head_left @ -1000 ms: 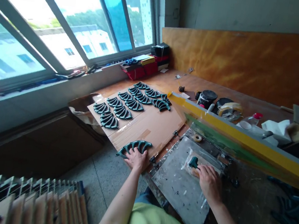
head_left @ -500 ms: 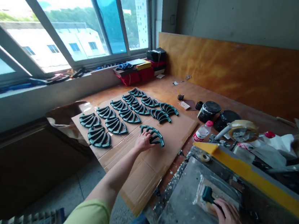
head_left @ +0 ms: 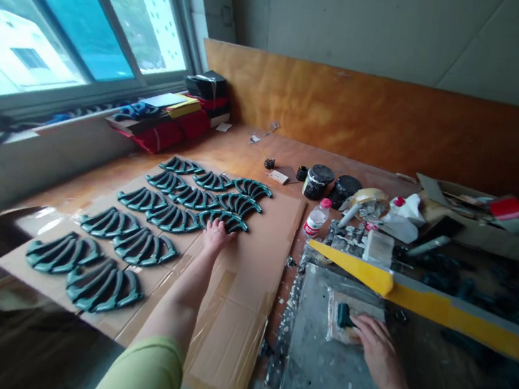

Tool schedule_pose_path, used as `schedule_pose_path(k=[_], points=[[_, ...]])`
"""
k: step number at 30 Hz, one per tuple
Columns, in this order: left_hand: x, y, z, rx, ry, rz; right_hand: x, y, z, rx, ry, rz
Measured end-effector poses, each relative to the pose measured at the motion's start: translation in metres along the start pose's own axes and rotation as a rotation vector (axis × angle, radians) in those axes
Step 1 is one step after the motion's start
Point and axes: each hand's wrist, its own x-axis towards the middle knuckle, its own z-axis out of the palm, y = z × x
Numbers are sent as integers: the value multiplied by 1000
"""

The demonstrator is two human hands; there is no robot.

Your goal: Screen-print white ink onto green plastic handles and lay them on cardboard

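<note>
Across my feed, the broad window [head_left: 73,14] filled the upper left, and a long orange-varnished plywood board [head_left: 345,110] stood along the far wall behind the wooden workbench [head_left: 256,147]. On the bench lay a corrugated cardboard sheet [head_left: 232,336], crossed by glossy tape seams and carrying rows of dark teal fan-shaped pieces [head_left: 144,246], each a smooth arc with curved slats. To its right sat a paint-spattered steel plate [head_left: 326,379], partly beneath a long yellow-edged bar [head_left: 435,304]. Beyond these stood two round black tins [head_left: 318,181], a clear plastic bottle [head_left: 316,219] with a red cap, and a roll of tape [head_left: 370,198].

The left hand [head_left: 217,236] lay open, its fingers slightly spread across the lower edge of the nearest teal piece [head_left: 223,220]; I could not tell whether it was pressing. The right hand [head_left: 379,351] rested on the plate, fingers loosely curved, beside a crinkled plastic-wrapped pad [head_left: 340,330] bearing a small teal block [head_left: 343,315]. I could not tell whether it gripped anything.
</note>
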Motion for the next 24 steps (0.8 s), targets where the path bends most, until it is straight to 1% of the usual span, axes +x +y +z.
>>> schedule_pose_path(k=[2, 5, 8, 9, 11, 13, 15, 16, 17, 18, 19, 20, 21, 22, 23, 24], points=[[-12, 10, 1, -54, 32, -13, 4, -6, -7, 4, -55, 25], [-36, 32, -1, -198, 74, 7, 8, -13, -17, 13, -140, 30], [-66, 63, -13, -359, 98, 45, 13, -14, -24, 24, -200, 24], [-78, 76, -20, -407, 101, 58, 15, -14, -25, 31, -202, 26], [-101, 108, -41, -508, 102, 94, 19, -14, -24, 47, -195, 15], [-126, 147, -68, -741, 67, 127, 24, -15, -20, 72, -210, -46], [-150, 189, -97, -1111, -22, 149, 27, -17, -14, 100, -262, -133], [-161, 208, -110, -1259, -83, 164, 27, -18, -13, 114, -292, -171], [-172, 226, -121, -1368, -147, 183, 27, -19, -13, 131, -316, -204], [-182, 240, -129, -1421, -190, 204, 25, -20, -15, 155, -336, -238], [-191, 249, -135, -1441, -209, 219, 23, -20, -20, 188, -352, -278], [-199, 255, -138, -1443, -204, 220, 20, -18, -26, 229, -362, -317], [-207, 255, -139, -1435, -181, 208, 17, -14, -34, 270, -351, -319], [-214, 251, -139, -1421, -156, 183, 15, -9, -43, 301, -318, -275], [-222, 243, -137, -1402, -147, 141, 12, -1, -53, 316, -266, -192], [-230, 232, -134, -1369, -172, 87, 11, 9, -63, 314, -206, -86]])
